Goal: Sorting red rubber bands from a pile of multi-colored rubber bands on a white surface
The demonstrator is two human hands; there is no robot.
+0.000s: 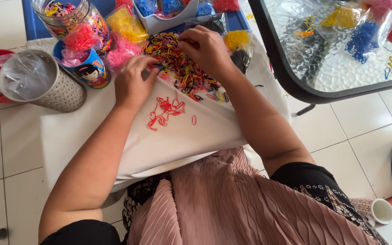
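The person sits with a white cloth (182,140) spread over the lap, and on it lies a big mixed pile of small elastic bands (180,63) in red, yellow and black. The right hand (207,47) rests on the far side of this pile with the fingertips pinched together on a few bands. The left hand (132,84) lies flat and loosely open at the near edge of the pile, holding nothing I can see. Just below it is a small group of red bands (165,111), set apart on the cloth. Judging from this, the sorting is only at the beginning: few red bands are separated, and most of the pile is still mixed.
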